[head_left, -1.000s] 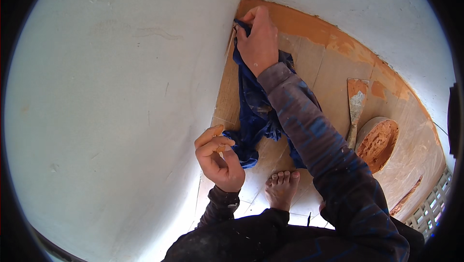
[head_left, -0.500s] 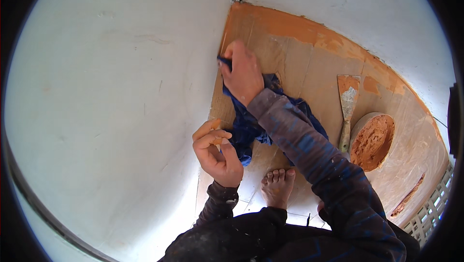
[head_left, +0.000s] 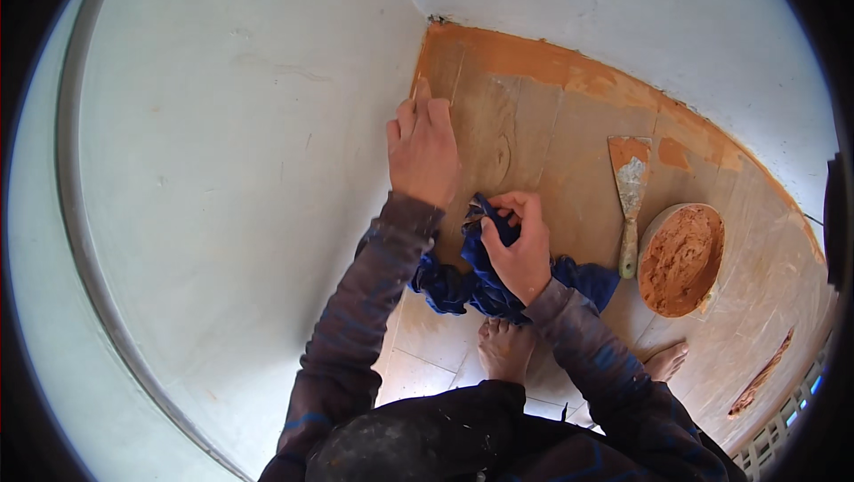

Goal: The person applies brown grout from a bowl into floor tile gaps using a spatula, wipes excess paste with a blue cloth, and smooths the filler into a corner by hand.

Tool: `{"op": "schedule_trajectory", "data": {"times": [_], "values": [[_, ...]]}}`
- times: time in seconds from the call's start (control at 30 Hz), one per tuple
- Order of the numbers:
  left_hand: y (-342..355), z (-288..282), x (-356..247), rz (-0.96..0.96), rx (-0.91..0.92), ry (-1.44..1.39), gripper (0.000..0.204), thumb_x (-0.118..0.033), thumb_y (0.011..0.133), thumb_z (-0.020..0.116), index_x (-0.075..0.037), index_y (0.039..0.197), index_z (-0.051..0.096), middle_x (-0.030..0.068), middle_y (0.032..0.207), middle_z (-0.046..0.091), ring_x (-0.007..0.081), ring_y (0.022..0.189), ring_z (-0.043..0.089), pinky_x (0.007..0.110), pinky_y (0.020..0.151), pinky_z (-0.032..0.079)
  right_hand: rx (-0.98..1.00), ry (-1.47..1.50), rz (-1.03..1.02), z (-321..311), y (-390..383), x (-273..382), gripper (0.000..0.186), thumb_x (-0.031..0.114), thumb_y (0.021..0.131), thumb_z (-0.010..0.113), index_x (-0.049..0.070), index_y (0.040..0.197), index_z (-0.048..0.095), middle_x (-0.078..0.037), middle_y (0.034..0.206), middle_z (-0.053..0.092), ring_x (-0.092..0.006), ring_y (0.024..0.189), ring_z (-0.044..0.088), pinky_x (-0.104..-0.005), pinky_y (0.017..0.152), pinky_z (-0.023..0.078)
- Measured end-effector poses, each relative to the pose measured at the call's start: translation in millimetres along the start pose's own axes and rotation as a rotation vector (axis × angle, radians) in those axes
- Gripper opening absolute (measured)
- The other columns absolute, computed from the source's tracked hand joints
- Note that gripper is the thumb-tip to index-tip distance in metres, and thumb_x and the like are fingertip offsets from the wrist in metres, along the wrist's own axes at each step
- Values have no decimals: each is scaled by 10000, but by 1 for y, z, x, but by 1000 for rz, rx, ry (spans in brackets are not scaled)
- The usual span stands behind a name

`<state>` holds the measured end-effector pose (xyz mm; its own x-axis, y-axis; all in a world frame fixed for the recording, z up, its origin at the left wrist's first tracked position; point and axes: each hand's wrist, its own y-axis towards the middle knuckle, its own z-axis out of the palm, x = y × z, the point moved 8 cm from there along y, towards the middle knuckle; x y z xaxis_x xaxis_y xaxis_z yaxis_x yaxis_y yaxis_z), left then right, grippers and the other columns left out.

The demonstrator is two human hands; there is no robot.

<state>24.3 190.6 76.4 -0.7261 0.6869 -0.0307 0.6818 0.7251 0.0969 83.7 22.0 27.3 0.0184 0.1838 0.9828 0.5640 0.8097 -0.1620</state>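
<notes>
My left hand point(head_left: 422, 148) reaches to the left edge of the wood-patterned floor, index finger stretched along its joint with the wall, the others slightly bent, holding nothing. Lower and to its right, my right hand point(head_left: 520, 242) grips a crumpled dark blue cloth point(head_left: 583, 286) that lies bunched on the floor beside my bare foot point(head_left: 505, 349). A band of orange paste point(head_left: 534, 60) runs along the far edge of the wood-patterned surface point(head_left: 569, 180). To the right of the cloth lie a putty knife point(head_left: 632, 188) and a round tub of orange paste point(head_left: 680, 260).
A pale wall point(head_left: 222, 171) with a long grey strip point(head_left: 71, 153) is on the left; another wall point(head_left: 640, 11) rises at the back. A narrow smeared groove or piece point(head_left: 761, 375) and a pale lattice point(head_left: 774, 442) are at the lower right.
My right hand has drawn the cloth back from the corner toward me. My left hand has moved up past it to the floor edge. My other foot now shows at right.
</notes>
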Motion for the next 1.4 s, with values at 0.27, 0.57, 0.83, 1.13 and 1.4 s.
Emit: {"op": "schedule_trajectory", "data": {"times": [0.27,0.57,0.83,1.13,1.4], "values": [[28,39,-2,79,12,222,245,-91,891,615,-76,1118,525,186,1510,516,298,1275,521,413,984,418,-15,66,90,-21,-1,-11,251,23,871,694,8,1102,594,-136,1022,671,-272,940,651,-379,835,512],[11,13,0,-39,-48,-430,351,36,825,580,-12,1157,478,210,1442,535,329,1219,524,444,1003,438,-186,-988,-125,-126,4,41,440,-39,772,703,25,1184,563,-220,1363,508,-436,1229,501,-473,1014,451],[-52,12,-8,-380,-137,-1402,364,86,858,456,-42,1193,396,188,1466,529,247,1193,539,317,938,474,-141,-1021,-33,-147,-1,22,513,-100,781,643,20,1263,519,-238,1346,486,-460,1186,514,-506,986,462],[-88,13,-6,-629,-109,-2156,218,-72,941,485,-167,1137,470,220,1556,464,265,1319,501,360,1026,420,-199,-716,-85,-155,5,25,596,-36,806,601,17,1393,509,-229,1176,611,-406,1001,605,-477,898,506],[-97,2,-14,-590,-124,-2317,189,-130,941,497,-163,1127,497,251,1593,407,308,1430,419,399,1096,381,176,240,415,-99,-12,37,469,79,986,628,25,1440,524,-35,1103,650,-69,887,572,-236,765,502]]}}
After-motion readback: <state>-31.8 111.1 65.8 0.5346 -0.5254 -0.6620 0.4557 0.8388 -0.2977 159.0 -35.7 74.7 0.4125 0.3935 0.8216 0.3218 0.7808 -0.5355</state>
